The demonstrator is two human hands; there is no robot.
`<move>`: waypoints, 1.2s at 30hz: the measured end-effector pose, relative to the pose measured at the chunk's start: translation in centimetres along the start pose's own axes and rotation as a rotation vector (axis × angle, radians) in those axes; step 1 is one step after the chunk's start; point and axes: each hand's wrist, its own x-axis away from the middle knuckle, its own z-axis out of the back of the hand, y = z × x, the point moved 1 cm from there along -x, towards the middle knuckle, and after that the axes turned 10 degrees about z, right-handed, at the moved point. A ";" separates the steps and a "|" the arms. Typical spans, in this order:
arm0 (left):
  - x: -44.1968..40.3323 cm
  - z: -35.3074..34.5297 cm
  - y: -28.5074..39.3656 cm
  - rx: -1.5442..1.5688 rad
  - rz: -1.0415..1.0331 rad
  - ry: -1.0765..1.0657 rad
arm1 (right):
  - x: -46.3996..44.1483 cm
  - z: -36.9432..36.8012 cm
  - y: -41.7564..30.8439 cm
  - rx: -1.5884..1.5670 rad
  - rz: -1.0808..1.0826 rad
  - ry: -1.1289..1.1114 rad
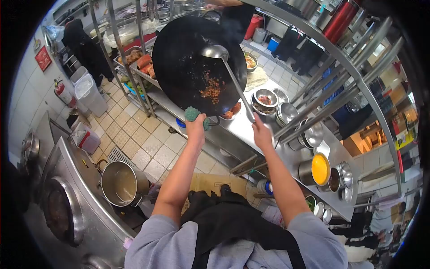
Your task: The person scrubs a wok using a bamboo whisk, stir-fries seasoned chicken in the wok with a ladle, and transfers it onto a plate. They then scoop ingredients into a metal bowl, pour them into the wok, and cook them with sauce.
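A large black wok point(179, 58) is held up in front of me, over the edge of the steel counter. My left hand point(195, 125) grips its near rim or handle through a green cloth point(192, 114). Small browned bits of food point(212, 91) lie in the lower part of the wok. My right hand point(262, 131) is closed around the handle end of a long metal ladle point(237, 85), whose bowl is inside the wok above the food. Steel bowls point(265, 99), one with reddish food, stand on the counter right of the wok.
To the left is a steel stove with a round burner point(60, 210), beside a deep pot point(124, 183). A pot of yellow liquid point(320, 169) stands on the counter at right, near upright metal rails point(309, 110). Trays of meat point(145, 62) sit behind the wok. Other people stand farther back.
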 end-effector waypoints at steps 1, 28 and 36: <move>-0.4 -0.7 0.0 0.026 -0.040 0.003 | 1.2 -1.4 -0.1 0.031 -0.081 -0.032; -1.9 0.8 0.5 0.000 -0.014 -0.018 | 2.2 -1.2 6.0 0.100 0.034 -0.143; -7.0 0.6 -1.5 -0.037 -0.158 0.158 | 13.7 5.5 7.8 0.294 -0.091 -0.191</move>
